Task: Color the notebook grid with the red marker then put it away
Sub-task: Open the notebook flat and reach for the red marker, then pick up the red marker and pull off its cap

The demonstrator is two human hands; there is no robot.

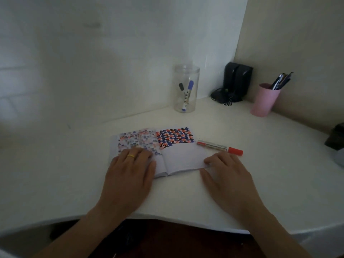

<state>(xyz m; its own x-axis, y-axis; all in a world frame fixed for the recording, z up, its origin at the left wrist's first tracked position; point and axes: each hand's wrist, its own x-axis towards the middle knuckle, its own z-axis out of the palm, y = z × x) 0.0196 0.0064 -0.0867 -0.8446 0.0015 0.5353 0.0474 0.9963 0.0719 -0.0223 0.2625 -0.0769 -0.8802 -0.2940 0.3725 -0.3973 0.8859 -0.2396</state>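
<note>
An open notebook [178, 157] lies flat on the white desk [186, 192]. The upper part of its right page carries a red, blue and black grid pattern; its left page shows faint colours. My left hand [130, 174] rests flat on the left page, fingers spread, with a yellow ring on one finger. My right hand [227, 174] lies flat at the right page's lower corner, holding nothing. The red marker [220, 147], capped, lies on the desk just beyond my right fingers, beside the notebook's right edge.
A clear jar [186, 89] holding a blue and a black marker stands at the back by the wall. To its right are a black device [235, 82] with cords and a pink cup [264, 100] of pens. A dark object [336, 136] sits at the right edge.
</note>
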